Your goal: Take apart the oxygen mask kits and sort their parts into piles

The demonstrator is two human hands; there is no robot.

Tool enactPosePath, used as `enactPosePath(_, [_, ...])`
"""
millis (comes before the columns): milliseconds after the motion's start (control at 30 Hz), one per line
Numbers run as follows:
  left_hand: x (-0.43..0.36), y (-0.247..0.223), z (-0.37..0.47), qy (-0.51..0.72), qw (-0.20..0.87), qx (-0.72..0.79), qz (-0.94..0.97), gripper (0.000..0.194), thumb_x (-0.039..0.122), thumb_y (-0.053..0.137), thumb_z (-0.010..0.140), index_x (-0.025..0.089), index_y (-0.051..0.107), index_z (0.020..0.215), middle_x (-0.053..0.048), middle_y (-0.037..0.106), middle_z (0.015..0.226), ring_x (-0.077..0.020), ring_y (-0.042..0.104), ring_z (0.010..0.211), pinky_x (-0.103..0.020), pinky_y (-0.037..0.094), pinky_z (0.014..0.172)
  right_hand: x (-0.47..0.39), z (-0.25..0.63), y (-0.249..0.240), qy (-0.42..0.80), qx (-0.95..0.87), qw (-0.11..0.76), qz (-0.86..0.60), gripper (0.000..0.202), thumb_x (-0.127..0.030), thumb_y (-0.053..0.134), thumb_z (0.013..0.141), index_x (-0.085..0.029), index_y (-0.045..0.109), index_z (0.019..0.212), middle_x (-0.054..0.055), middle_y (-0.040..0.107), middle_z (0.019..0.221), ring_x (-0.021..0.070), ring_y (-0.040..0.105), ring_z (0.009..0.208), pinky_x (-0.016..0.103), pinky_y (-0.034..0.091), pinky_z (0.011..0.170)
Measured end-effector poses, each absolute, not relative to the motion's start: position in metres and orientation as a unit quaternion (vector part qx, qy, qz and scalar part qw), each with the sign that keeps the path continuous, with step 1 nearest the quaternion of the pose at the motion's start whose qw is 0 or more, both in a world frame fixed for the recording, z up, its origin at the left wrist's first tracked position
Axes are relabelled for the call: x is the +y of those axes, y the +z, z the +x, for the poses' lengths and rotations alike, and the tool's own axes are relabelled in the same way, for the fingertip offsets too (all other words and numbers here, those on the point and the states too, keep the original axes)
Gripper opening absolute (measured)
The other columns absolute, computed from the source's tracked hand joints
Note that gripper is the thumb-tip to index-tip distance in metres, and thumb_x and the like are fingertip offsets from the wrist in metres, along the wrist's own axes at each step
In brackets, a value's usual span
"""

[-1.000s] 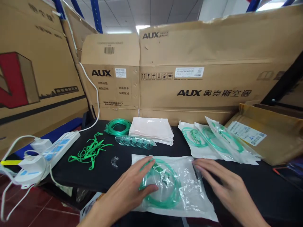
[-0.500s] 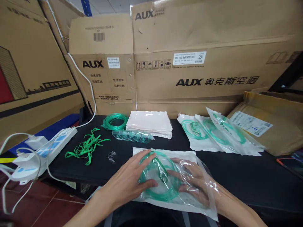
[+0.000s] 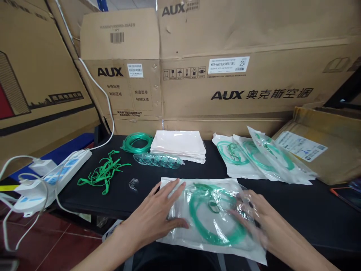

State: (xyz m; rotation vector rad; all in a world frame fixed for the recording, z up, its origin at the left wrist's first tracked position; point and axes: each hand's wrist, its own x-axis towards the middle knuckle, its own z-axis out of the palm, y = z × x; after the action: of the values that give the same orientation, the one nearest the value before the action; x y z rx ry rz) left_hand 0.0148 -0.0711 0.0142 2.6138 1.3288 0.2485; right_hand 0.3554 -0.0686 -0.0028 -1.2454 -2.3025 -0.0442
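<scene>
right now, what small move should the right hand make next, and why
Probably ease the right hand out of the bag: its fingers show through the clear film, the green coil lies inside, and the left hand rests on the bag's left end, so could steady it.

Surfaces: pouch point(image 3: 180, 241) of glossy, wrinkled clear plastic over matt white, paper-like backing; tubing coil point(image 3: 138, 143) smooth, shiny translucent plastic; boxes point(image 3: 254, 71) matt brown cardboard; power strip point(image 3: 66, 167) smooth white plastic; table covering point(image 3: 282, 210) matt black.
</scene>
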Motion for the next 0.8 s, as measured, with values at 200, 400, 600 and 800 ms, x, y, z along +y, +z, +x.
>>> enactPosePath(200, [-0.07,0.014,0.004,0.054,0.071,0.43,0.899,0.078,0.074,0.041,0.097,0.036,0.025,0.164,-0.014,0.022,0.171,-0.0324,0.024,0.157,-0.066,0.026,0.123,-0.072,0.431,0.0,-0.021,-0.837,0.258,-0.482,0.046,-0.056,0.052,0.1,-0.023,0.073,0.075,0.009,0.072,0.083,0.0205,0.074,0.072,0.028,0.059,0.072])
enactPosePath(400, [-0.073,0.021,0.005,0.044,0.03,0.427,0.903,0.08,0.071,0.037,0.1,0.022,0.03,0.163,-0.014,0.02,0.171,-0.037,0.02,0.157,-0.075,0.022,0.12,-0.07,0.487,-0.02,-0.009,-0.731,0.256,-0.632,0.073,-0.089,0.041,0.085,-0.024,0.073,0.071,0.009,0.073,0.08,0.0194,0.07,0.065,0.028,0.053,0.064])
enactPosePath(600, [-0.076,0.034,0.054,0.104,0.016,0.378,0.92,0.069,0.062,0.03,0.106,0.021,0.029,0.162,-0.01,0.021,0.172,-0.0304,0.013,0.16,-0.066,0.015,0.127,-0.068,0.451,0.009,0.017,-0.71,0.254,-0.657,0.091,-0.105,0.03,0.067,-0.024,0.07,0.06,0.01,0.072,0.069,0.0211,0.07,0.058,0.03,0.053,0.056])
enactPosePath(800, [-0.077,0.012,0.076,0.09,0.139,0.304,0.938,0.105,0.082,0.047,0.09,0.021,0.011,0.167,-0.013,0.004,0.173,-0.0354,0.002,0.16,-0.067,0.007,0.126,-0.072,0.45,0.004,-0.03,-0.712,0.263,-0.65,0.086,-0.098,0.027,0.078,-0.024,0.066,0.06,0.007,0.071,0.068,0.0178,0.069,0.055,0.025,0.053,0.056])
